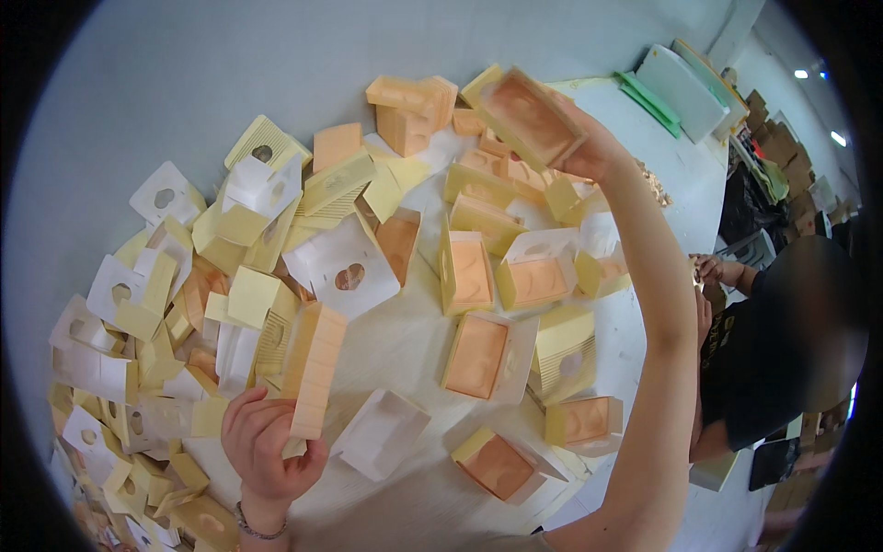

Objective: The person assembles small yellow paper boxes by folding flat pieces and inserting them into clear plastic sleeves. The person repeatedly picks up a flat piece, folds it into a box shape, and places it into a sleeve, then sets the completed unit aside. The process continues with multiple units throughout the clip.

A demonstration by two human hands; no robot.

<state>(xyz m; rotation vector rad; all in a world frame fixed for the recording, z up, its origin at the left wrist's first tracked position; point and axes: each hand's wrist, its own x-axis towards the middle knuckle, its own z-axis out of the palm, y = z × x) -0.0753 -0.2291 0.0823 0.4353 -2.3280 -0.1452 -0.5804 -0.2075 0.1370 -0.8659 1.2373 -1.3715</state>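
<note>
**2 hands, 2 little boxes, a worktop heaped with more**

The person's left hand [267, 446] is closed around the lower end of a tall stack of pale orange moulded tray inserts [313, 368], standing it on edge near the front of the white worktop [405, 340]. The right hand [589, 147] is stretched far out, clamped on an open yellow cardboard box with an orange lining [529, 115], held tilted above the heap. It looks like a sorting or gathering step; any next move would want a steady grip, since the stack could fan apart.

Loose yellow boxes, white card sleeves with heart-shaped cut-outs [345, 271] and orange-lined trays cover the worktop. Green and white foam sheets [671, 87] lie at its far corner. Another person in a dark top [773, 368] works at the right, with brown cartons stacked behind.
</note>
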